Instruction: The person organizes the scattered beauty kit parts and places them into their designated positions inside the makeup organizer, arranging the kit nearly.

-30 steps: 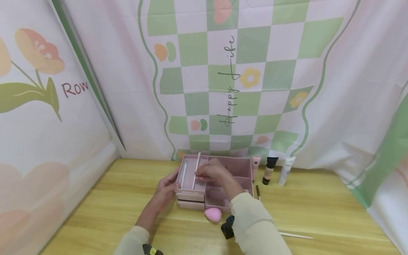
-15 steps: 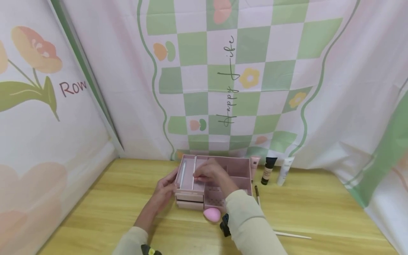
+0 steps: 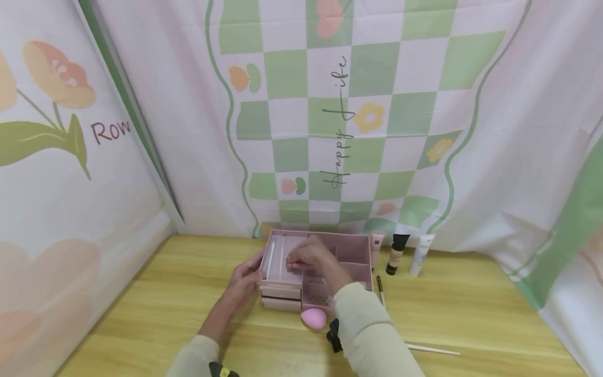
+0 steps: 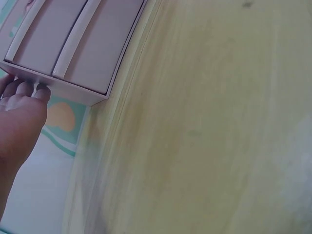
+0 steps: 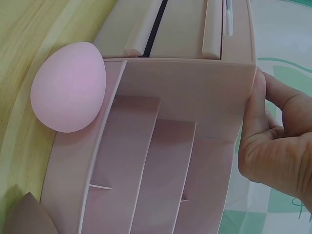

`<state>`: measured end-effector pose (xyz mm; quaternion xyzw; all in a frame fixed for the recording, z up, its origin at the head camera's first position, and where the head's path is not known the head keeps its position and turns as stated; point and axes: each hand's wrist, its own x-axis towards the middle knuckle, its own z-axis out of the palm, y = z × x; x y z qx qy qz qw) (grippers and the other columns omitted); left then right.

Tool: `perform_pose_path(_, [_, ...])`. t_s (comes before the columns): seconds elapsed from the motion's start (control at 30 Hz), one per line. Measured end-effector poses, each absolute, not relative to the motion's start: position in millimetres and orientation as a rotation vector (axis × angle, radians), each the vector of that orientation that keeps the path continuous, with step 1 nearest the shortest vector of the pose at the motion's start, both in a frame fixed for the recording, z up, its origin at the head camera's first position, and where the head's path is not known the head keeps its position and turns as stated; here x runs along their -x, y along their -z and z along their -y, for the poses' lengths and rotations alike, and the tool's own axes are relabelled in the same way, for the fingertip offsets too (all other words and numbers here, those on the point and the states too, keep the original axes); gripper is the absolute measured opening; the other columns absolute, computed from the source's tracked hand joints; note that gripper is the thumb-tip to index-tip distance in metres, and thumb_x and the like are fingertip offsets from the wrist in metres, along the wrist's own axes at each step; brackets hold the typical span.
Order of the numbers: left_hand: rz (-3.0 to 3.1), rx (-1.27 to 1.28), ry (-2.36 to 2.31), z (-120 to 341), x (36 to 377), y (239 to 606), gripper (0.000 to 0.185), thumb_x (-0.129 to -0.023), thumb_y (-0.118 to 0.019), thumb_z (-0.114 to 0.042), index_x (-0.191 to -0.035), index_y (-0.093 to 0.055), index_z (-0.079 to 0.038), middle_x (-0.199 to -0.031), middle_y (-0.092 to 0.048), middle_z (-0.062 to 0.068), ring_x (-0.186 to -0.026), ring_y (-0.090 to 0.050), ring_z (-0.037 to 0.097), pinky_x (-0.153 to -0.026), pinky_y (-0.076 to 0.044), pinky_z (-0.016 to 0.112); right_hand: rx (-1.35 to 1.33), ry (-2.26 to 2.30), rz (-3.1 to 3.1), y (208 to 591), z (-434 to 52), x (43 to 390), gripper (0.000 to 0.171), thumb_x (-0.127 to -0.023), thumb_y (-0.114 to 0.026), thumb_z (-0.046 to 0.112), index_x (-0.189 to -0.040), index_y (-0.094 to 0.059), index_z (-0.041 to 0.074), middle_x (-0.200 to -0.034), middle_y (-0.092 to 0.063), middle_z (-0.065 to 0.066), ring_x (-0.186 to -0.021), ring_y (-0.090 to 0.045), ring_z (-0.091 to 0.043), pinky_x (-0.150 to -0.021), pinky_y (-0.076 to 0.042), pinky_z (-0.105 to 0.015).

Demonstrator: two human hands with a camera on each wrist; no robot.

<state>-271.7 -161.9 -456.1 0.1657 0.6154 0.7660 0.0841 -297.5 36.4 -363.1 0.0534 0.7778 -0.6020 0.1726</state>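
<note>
A pink desk organizer [image 3: 336, 235] stands on the table, with a shallow tray over two drawers on its left. Two thin white sticks, a left one [image 3: 271, 259] and a right one [image 3: 282, 256], lie lengthwise in that tray. My right hand [image 3: 311, 255] is over the tray with bent fingers, fingertips close beside the right stick. Whether they still touch it is unclear; the organizer hides them in the right wrist view. My left hand [image 3: 245, 280] rests against the organizer's left side, its fingertips touching the wall [image 4: 73, 91] in the left wrist view.
A pink makeup sponge [image 3: 313, 318] sits at the organizer's front. Pink [image 3: 376, 246], black [image 3: 397, 254] and white tubes [image 3: 421, 255] stand right. A dark-tipped brush [image 3: 380, 289] and a white stick [image 3: 433, 349] lie nearby. A brown pointed object [image 5: 30, 217] shows in the right wrist view.
The right stick, first tilted up between my right fingers, has gone down flat into the tray and a little left. My left hand has stayed against the organizer.
</note>
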Motion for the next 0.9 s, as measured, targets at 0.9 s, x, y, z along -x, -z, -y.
perform_pose_path(0.9, [-1.826,-0.505,-2.295,162.6,270.6,457.2,0.070,-0.089,-0.049,0.000,-0.152,-0.019,0.001,-0.165,-0.012,0.016,-0.152,-0.013,0.031,-0.120,-0.026,0.027,-0.064,1.858,-2.136,373.4,-45.2,293.8,0.025,-0.085,-0.064,-0.005,-0.109,-0.067,-0.010,-0.088,-0.076,-0.018,-0.061,-0.065,-0.006,-0.055,-0.056,-0.012])
